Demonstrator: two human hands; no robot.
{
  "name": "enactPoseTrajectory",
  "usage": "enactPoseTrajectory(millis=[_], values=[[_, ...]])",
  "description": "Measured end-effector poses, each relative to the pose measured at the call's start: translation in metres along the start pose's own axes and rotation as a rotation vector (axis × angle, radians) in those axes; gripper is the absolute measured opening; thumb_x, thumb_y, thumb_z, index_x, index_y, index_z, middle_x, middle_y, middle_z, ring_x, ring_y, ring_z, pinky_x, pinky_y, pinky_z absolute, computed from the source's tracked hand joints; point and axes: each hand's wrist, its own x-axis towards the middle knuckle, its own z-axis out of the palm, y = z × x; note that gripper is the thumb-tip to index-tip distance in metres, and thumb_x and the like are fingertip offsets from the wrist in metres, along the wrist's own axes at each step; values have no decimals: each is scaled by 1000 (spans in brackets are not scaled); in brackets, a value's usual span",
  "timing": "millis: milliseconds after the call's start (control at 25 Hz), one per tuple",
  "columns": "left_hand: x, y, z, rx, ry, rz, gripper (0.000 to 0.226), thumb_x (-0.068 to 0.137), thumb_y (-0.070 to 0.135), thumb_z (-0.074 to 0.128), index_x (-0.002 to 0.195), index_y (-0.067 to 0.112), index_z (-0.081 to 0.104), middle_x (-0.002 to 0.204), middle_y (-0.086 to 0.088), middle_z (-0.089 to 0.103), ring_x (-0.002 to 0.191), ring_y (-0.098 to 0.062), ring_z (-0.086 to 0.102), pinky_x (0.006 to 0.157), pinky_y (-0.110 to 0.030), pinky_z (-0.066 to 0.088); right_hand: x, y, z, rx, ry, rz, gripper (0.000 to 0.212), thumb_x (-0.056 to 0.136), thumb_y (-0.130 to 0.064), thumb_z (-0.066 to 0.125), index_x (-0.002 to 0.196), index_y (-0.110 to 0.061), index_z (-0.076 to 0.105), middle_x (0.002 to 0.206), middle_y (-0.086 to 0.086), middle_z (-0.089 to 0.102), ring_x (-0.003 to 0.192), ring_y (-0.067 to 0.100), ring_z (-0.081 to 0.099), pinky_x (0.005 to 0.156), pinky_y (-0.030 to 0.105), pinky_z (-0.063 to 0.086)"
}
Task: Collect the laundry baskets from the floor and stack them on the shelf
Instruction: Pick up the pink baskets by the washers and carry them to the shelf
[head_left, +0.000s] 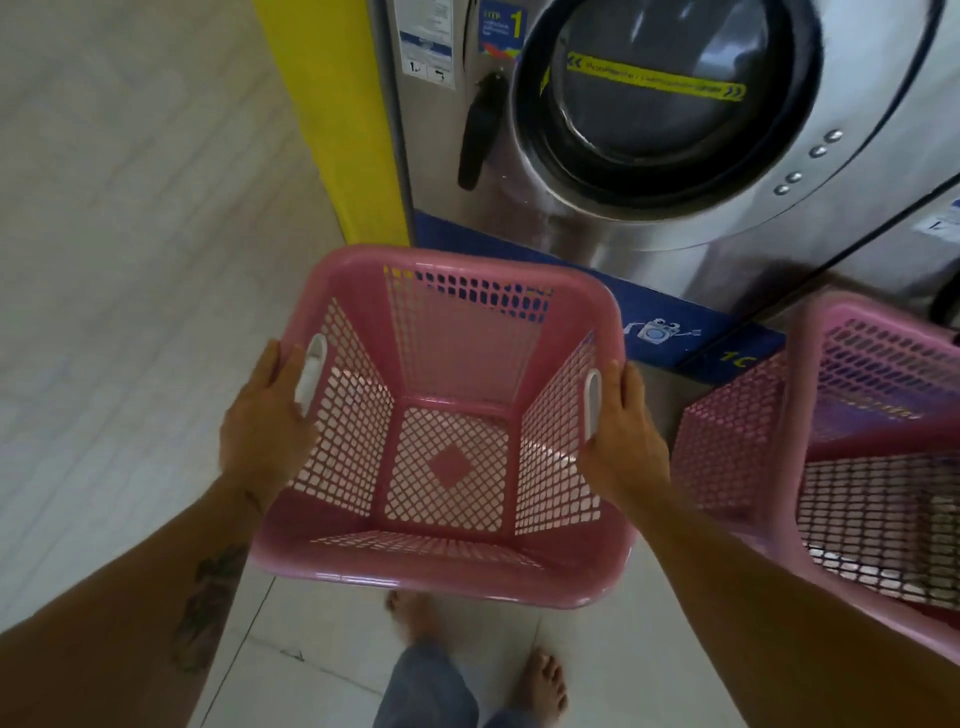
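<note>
Gripping pink basket (447, 415) (both sides): hands (262, 426) (621, 441).

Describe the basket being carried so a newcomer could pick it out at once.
Start at the steel washing machine with its round door. Directly below it is a pink basket, empty, gripped at its side handles by the left hand and right hand. The second pink basket, right, is unheld.

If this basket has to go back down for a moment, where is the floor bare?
Bare pale tile lies left of the held pink mesh basket, bordered by the yellow post. The right is crowded: a second pink basket sits against the steel washer. Bare feet stand below.
</note>
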Motion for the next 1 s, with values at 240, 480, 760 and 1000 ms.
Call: enactPoseTrajectory(millis=[240,480,760,1000], values=[[-132,-35,7,-31,22,-192,78,86,9,59,155,30,29,161,-7,29,132,-40,49,100,-53,47,-78,8,16,-21,-109,-154,89,81,-10,65,152,-11,11,148,12,26,114,40,56,86,49,54],[-190,-85,75,-107,64,-303,83,81,1,59,153,35,32,161,-1,30,132,-34,50,98,-46,48,-100,25,96,-55,-142,-189,81,83,-21,67,147,-16,17,143,12,31,110,36,60,84,50,58],[-221,-143,142,-126,116,-267,85,82,-6,53,155,30,29,163,-3,24,140,-33,41,101,-49,46,-114,39,197,-123,-130,-183,100,78,-28,75,152,-18,9,155,15,19,125,43,50,86,55,57],[-222,-153,133,-10,-84,-246,89,83,7,59,157,27,13,162,-6,21,139,-36,36,99,-53,50,-127,29,191,-89,-145,-167,90,84,-25,68,151,-25,9,158,10,21,125,41,52,85,52,57]])
